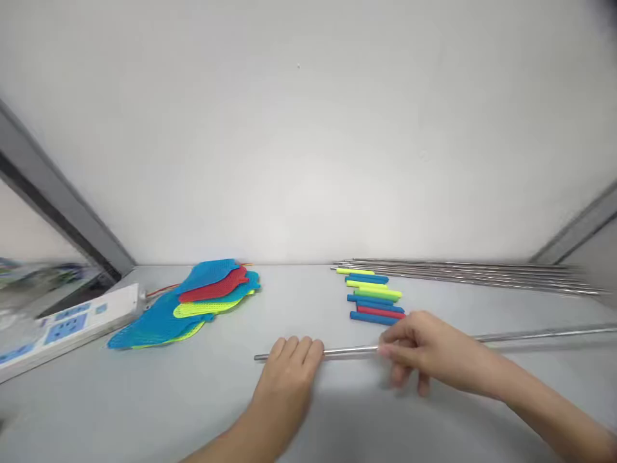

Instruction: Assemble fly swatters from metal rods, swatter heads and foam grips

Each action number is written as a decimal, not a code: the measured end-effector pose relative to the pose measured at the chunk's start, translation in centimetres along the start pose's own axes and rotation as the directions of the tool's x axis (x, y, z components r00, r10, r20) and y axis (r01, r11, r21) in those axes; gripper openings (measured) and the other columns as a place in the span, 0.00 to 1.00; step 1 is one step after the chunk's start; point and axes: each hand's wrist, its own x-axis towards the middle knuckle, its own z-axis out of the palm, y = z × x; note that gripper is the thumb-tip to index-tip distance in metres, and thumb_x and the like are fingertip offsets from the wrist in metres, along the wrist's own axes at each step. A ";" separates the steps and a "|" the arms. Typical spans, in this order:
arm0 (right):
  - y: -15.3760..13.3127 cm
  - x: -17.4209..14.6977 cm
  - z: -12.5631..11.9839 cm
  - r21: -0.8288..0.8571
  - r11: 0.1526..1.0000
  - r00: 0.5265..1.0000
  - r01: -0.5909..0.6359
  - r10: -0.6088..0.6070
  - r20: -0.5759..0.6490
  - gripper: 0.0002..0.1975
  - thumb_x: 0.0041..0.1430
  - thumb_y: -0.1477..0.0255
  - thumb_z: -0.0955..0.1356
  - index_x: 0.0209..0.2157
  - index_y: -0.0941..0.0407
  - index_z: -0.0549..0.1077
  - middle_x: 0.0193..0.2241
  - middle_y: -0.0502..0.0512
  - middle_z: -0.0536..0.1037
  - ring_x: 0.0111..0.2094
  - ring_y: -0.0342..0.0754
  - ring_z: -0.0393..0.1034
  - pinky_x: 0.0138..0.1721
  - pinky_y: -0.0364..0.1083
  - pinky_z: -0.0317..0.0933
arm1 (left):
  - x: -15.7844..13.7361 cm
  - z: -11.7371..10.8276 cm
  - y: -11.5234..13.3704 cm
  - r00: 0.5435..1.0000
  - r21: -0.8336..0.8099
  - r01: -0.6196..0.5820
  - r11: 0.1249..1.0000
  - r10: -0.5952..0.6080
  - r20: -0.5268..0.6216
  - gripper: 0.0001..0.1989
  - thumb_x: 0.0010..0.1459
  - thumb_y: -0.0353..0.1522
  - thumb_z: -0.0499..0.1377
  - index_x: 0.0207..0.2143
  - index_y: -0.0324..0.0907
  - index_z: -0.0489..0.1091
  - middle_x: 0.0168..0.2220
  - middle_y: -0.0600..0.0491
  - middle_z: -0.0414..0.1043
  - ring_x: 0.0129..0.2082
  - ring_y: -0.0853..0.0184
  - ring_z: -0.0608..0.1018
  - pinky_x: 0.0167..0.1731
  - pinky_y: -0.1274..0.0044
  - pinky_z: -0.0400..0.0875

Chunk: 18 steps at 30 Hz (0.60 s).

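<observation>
A thin metal rod [351,351] stretches sideways across the table toward the right edge of the view. Near its left end my left hand [289,370] is wrapped over it, knuckles up, and the rod's tip pokes out beyond the fingers. My right hand [417,354], slightly blurred, pinches the same rod between thumb and forefinger, its other fingers curled loosely below. Just behind that hand lie several short coloured tubes [373,292] in yellow, blue and red. Off to the left is a pile of mesh fly swatter heads [212,296] in blue, red and yellow.
More metal rods [463,270] lie bundled along the wall [308,141] at the back right. A white power strip [72,328] sits on the grey table [159,411] at the left. Metal frame posts [62,193] slant at both sides.
</observation>
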 end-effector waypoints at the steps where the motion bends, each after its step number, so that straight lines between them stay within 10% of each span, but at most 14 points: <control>1: -0.7 -0.1 0.0 0.092 0.996 0.995 0.008 -0.017 0.096 0.15 0.52 0.63 0.61 0.30 0.62 0.68 0.25 0.59 0.75 0.28 0.47 0.69 0.24 0.42 0.64 | 0.1 -0.1 0.0 1.000 -0.019 -0.002 1.000 0.002 0.020 0.11 0.50 0.19 0.44 0.30 0.41 0.61 0.24 0.55 0.64 0.24 0.66 0.66 0.26 0.74 0.59; 5: -2.5 -0.2 0.6 0.325 0.942 0.976 0.084 -0.144 0.165 0.15 0.51 0.64 0.63 0.35 0.61 0.67 0.29 0.58 0.73 0.32 0.48 0.69 0.29 0.45 0.65 | 0.4 -0.5 0.1 0.998 -0.086 0.022 0.996 -0.017 0.067 0.10 0.53 0.21 0.43 0.26 0.41 0.60 0.21 0.56 0.63 0.21 0.68 0.66 0.22 0.77 0.58; 9: -2.0 0.1 1.8 0.241 0.922 0.940 0.302 -0.247 -0.234 0.14 0.52 0.63 0.62 0.24 0.60 0.68 0.20 0.52 0.70 0.23 0.42 0.66 0.27 0.42 0.62 | 0.6 -0.9 0.2 0.994 -0.138 0.070 0.988 -0.058 0.091 0.11 0.55 0.23 0.41 0.25 0.42 0.58 0.20 0.57 0.63 0.21 0.69 0.66 0.20 0.79 0.58; 13: -0.7 0.8 3.2 0.377 0.923 0.975 0.072 -0.144 0.167 0.19 0.53 0.59 0.59 0.24 0.61 0.67 0.14 0.52 0.68 0.16 0.41 0.64 0.19 0.41 0.59 | 0.6 -1.2 0.2 0.984 -0.230 0.151 0.961 -0.123 0.130 0.10 0.55 0.23 0.41 0.25 0.42 0.56 0.21 0.58 0.62 0.21 0.71 0.66 0.21 0.81 0.59; 18: 1.3 2.6 3.7 0.665 0.734 0.988 0.139 -0.145 -0.047 0.15 0.52 0.59 0.61 0.36 0.55 0.62 0.20 0.47 0.68 0.16 0.40 0.64 0.14 0.39 0.57 | 0.6 -1.2 0.1 0.975 -0.268 0.200 0.942 -0.164 0.152 0.10 0.56 0.25 0.41 0.25 0.43 0.55 0.21 0.59 0.61 0.21 0.72 0.65 0.21 0.82 0.59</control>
